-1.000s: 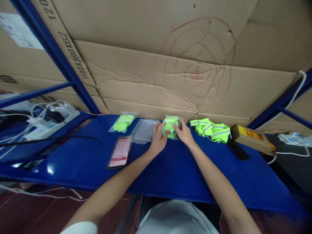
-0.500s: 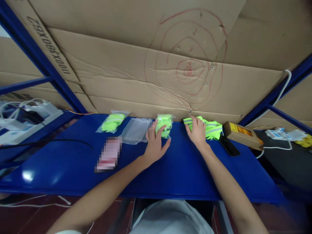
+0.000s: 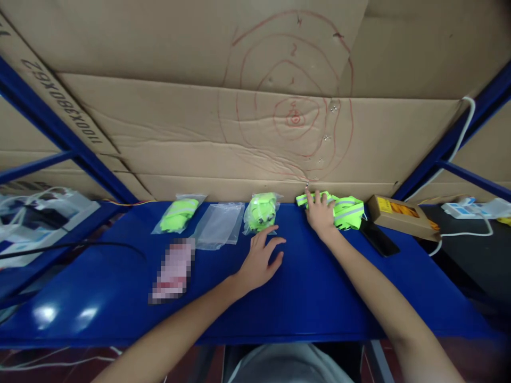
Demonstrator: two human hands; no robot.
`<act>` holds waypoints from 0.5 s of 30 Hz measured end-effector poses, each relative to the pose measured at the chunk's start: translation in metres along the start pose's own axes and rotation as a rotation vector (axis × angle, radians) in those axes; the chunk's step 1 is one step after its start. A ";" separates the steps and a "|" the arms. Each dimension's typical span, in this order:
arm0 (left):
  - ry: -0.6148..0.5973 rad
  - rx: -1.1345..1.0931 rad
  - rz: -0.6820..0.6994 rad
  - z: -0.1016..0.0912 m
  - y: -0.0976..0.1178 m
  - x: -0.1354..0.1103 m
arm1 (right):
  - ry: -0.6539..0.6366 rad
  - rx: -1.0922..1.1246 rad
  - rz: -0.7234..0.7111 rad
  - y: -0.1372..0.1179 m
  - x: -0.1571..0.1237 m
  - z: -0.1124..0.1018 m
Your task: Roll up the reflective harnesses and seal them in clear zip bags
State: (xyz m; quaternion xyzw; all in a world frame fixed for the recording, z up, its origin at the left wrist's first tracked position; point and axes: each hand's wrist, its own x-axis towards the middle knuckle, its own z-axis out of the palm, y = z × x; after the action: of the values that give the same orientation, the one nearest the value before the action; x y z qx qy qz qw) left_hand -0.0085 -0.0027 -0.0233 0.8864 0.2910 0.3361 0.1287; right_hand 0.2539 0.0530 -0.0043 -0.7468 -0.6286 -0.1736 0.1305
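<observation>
My left hand [image 3: 261, 259] rests flat on the blue table [image 3: 303, 298], fingers spread, just in front of a clear bag stuffed with neon-green reflective bands [image 3: 261, 211]. It touches nothing but the table. My right hand [image 3: 320, 213] reaches to the back and lies with its fingers on a loose pile of neon-green reflective bands [image 3: 346, 211]. The fingers curl onto the pile's left end. Farther left lie an empty clear bag [image 3: 218, 225] and another filled bag [image 3: 178, 214].
A black phone [image 3: 378, 238] and a brown cardboard box [image 3: 402, 216] lie right of the pile. A blurred pink item [image 3: 173, 269] sits at the left. Cardboard sheets [image 3: 255, 106] back the table. Power strips and cables lie at both far sides.
Both hands let go of the filled bag, which stays at the back. My right hand moved right onto the loose bands. My left hand drew back toward me onto the table.
</observation>
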 end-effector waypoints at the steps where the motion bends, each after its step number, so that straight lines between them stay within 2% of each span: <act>1: -0.011 -0.008 0.004 0.000 0.000 -0.001 | -0.007 0.013 -0.009 0.004 0.002 0.000; 5: -0.065 -0.031 0.043 0.001 0.005 -0.003 | 0.018 0.091 -0.067 0.023 0.006 -0.011; 8: -0.094 -0.071 0.066 -0.001 0.007 -0.003 | 0.096 0.190 -0.071 0.033 0.007 -0.030; 11: -0.064 -0.206 0.042 -0.002 0.006 -0.001 | 0.179 0.313 -0.054 0.031 -0.005 -0.052; 13: -0.016 -0.355 -0.009 -0.002 0.005 0.000 | 0.224 0.490 -0.009 0.022 -0.027 -0.064; 15: -0.003 -0.520 -0.080 0.001 0.005 0.000 | 0.260 0.890 0.122 0.006 -0.060 -0.073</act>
State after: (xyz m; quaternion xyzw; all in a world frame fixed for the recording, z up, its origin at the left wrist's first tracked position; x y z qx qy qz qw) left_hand -0.0056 -0.0066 -0.0217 0.8117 0.2296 0.3931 0.3660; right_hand 0.2436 -0.0312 0.0366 -0.6258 -0.5753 0.0287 0.5259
